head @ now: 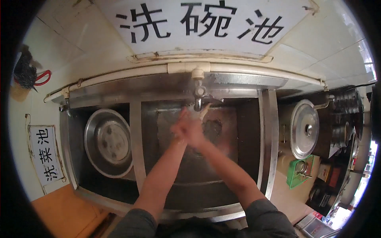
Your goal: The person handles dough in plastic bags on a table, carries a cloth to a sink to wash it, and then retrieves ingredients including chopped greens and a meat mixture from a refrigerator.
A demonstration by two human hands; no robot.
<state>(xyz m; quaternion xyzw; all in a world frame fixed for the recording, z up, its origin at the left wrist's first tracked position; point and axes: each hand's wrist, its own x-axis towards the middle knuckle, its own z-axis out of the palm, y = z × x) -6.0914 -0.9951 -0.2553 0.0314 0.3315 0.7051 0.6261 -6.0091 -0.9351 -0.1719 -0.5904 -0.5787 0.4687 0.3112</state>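
Note:
Both hands are pressed together below a metal tap (198, 95), over the right basin of a stainless-steel sink (196, 193). My left hand (178, 127) lies against my right hand (195, 132), and both are blurred. Between them and the tap's spout is a whitish blur, perhaps running water. A pale, yellowish strip shows beside the right hand, too unclear to name. Whether either hand holds anything is hidden. On the basin floor, right of the hands, is a dark roundish patch (212, 129).
A metal bowl (113, 141) sits in the left basin, past a steel divider (137, 125). Right of the sink are a round metal lid (304, 129) and a green plastic basket (297, 174). A pale pipe (253, 69) runs along the wall beneath a sign (199, 26) with writing.

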